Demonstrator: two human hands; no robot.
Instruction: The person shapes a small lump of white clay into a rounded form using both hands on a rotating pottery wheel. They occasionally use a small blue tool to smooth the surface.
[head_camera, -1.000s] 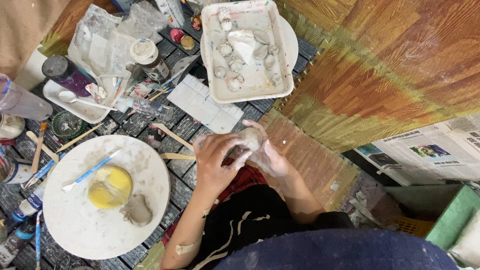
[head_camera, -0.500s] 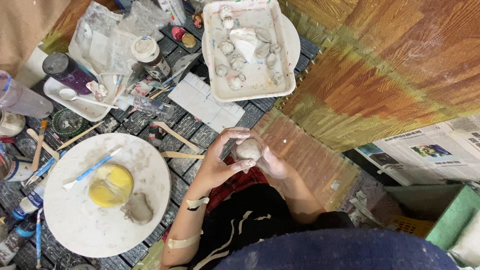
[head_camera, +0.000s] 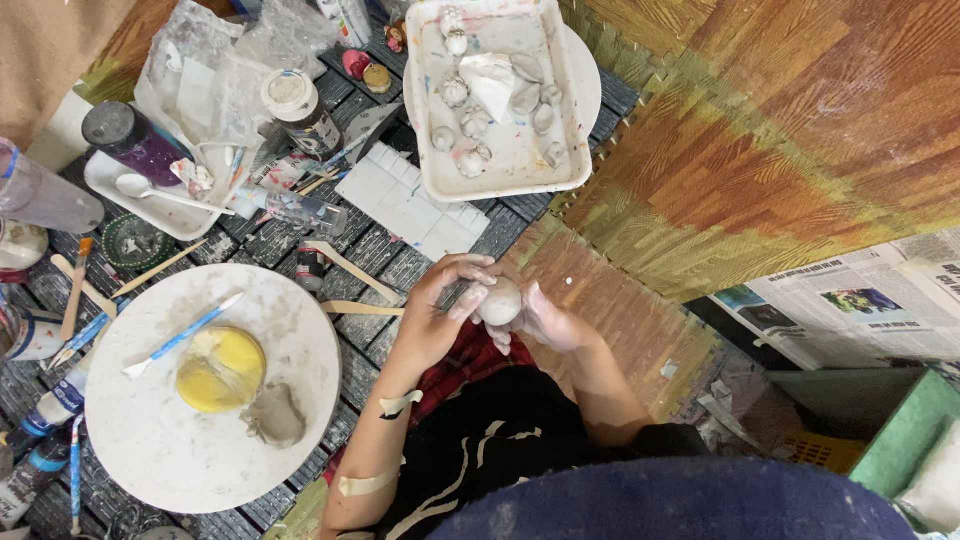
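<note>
Your left hand (head_camera: 440, 315) and your right hand (head_camera: 545, 320) meet on a small round ball of pale grey clay (head_camera: 499, 301), and each grip is closed on it: the left fingers (head_camera: 465, 300) curl over its near side and top, the right palm cups it from the other side, so the ball sits clamped between the two, held above your lap and the dark slatted counter (head_camera: 400, 270). Just beyond the grip, on the far side from your body, lies a white ridged plastic palette (head_camera: 405, 200), and further out past it a white rectangular tray (head_camera: 505, 165) holding several small grey clay pieces and a crumpled white tissue. Close to your left grip two flat wooden modelling sticks (head_camera: 345, 268) lie on the counter, one angled, one nearly level. Well out to the left of the grip stands a round white turntable board (head_camera: 130, 430), carrying a yellow round sponge (head_camera: 220, 368), a flattened lump of grey clay (head_camera: 275, 415) just beside the sponge, and a blue-handled tool (head_camera: 185, 333) lying across its upper part. Further out still on that side sit a dark purple jar (head_camera: 130, 140) in a small white dish with a white spoon (head_camera: 165, 192). To the right of the grip, well apart, a sheet of newspaper (head_camera: 850, 300) lies on the wood-pattern floor mat (head_camera: 780, 130).
</note>
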